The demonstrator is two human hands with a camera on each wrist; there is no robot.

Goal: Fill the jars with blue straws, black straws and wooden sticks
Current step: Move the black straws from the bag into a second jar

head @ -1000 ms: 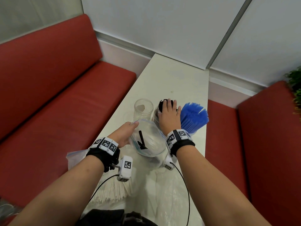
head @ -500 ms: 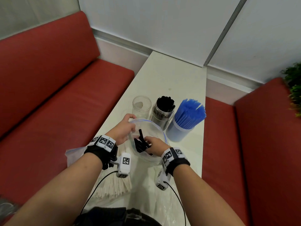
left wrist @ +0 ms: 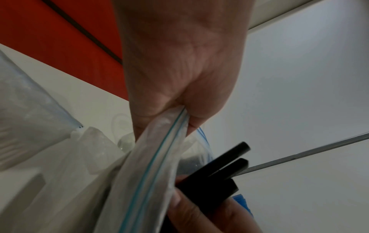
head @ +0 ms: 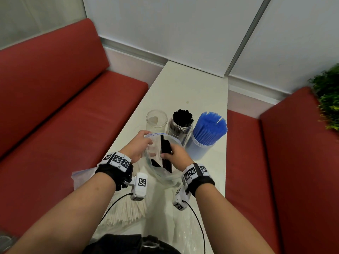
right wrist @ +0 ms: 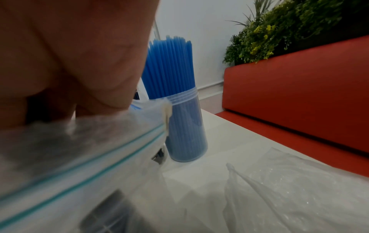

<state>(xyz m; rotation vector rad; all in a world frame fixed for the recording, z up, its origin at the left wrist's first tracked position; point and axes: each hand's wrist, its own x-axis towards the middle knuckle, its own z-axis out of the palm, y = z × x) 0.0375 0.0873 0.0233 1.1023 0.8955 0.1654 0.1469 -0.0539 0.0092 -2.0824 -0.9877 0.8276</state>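
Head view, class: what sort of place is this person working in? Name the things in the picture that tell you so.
Probably a café or diner booth. A narrow white table runs between two red padded benches, and jars on it hold blue straws and black straws, like drinks supplies. A leafy plant stands behind the right bench.

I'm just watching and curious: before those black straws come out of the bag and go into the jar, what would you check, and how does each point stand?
1. Right hand grips the black straws: ok, fingers wrapped round the bunch.
2. Left hand holds the zip bag open: ok, it pinches the rim.
3. Straws clear of the bag: not ok, their lower ends are inside.
4. Room in the black-straw jar: cannot tell, it looks nearly full.
5. Blue-straw jar out of the way: ok, it stands apart to the right, upright.
6. Any straws left in the bag: cannot tell, though a dark shape shows near the bottom.
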